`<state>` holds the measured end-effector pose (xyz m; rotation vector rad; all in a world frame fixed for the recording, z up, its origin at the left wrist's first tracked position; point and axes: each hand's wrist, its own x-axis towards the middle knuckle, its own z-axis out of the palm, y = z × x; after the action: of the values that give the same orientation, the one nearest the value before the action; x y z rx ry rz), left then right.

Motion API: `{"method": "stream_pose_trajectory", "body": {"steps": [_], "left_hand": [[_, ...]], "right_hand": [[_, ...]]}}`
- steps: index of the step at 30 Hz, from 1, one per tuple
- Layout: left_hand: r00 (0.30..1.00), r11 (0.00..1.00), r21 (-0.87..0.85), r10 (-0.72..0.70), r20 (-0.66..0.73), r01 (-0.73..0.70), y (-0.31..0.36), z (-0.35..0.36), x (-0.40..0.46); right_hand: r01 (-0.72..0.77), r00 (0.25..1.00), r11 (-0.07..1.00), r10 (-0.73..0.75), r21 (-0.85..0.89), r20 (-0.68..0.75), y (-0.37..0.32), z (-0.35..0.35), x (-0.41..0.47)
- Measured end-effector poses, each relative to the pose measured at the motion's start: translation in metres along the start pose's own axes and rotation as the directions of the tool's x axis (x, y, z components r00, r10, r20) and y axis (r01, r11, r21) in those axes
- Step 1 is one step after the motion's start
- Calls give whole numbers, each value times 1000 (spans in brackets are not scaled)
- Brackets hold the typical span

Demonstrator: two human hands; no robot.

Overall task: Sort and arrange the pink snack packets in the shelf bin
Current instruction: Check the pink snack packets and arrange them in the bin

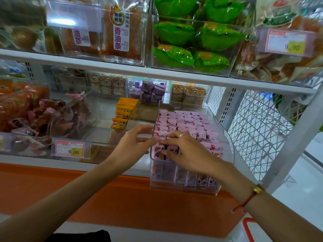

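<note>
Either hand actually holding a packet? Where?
Cannot tell for sure: both hands, left hand and right hand, have fingertips on top edges of front-row pink snack packets.

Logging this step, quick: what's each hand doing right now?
Left hand: fingertips on the bin edge, grip unclear.
Right hand: fingers on the packets, grip unclear.

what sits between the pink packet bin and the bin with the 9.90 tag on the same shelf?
In the head view, a clear bin of yellow-orange packets stands between the pink packet bin and the tagged bin. The left hand reaches across in front of it.
</note>
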<state>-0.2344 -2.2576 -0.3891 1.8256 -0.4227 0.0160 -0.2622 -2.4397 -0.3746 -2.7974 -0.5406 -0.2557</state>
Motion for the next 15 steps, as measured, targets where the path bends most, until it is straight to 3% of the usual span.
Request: {"method": "stream_pose_trajectory", "body": {"steps": [4,6,9,15], "left_hand": [[995,996,81,45,-90,-37,1,-2,7],[994,994,105,52,-95,-42,0,-1,10],[996,991,128,51,-73,-41,-5,2,13],[999,999,46,27,-37,-25,-9,-1,22]], "right_hand": [[-71,951,975,129,209,-281,12,-16,13],[-156,937,951,228,265,-265,29,-25,33],[-243,945,957,270,159,-183,56,-29,69],[-235,963,970,222,-70,-149,86,-8,134]]}}
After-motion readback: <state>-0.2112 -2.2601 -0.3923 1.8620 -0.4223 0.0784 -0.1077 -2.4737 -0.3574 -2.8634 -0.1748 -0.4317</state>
